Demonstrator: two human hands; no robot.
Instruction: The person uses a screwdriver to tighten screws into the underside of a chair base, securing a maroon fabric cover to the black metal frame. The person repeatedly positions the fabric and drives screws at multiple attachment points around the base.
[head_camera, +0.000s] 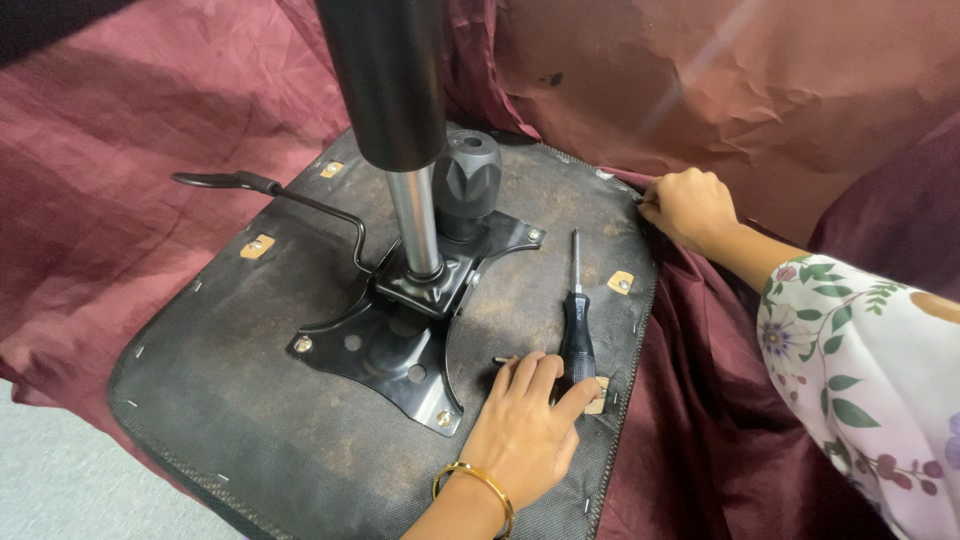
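Left hand (525, 425), at 6 o'clock, lies flat on seat base (250, 400), fingers loosely touching screwdriver (577, 335), not closed. Right hand (690, 208), at 2 o'clock, pinches fabric (720, 420) at the seat edge. Risk: unheld screwdriver may roll off the base.

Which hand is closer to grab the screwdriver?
Probably the left hand. Its fingers already rest against the handle of the screwdriver lying on the seat bottom. The right hand is off at the seat's far edge, pinching the red cloth.
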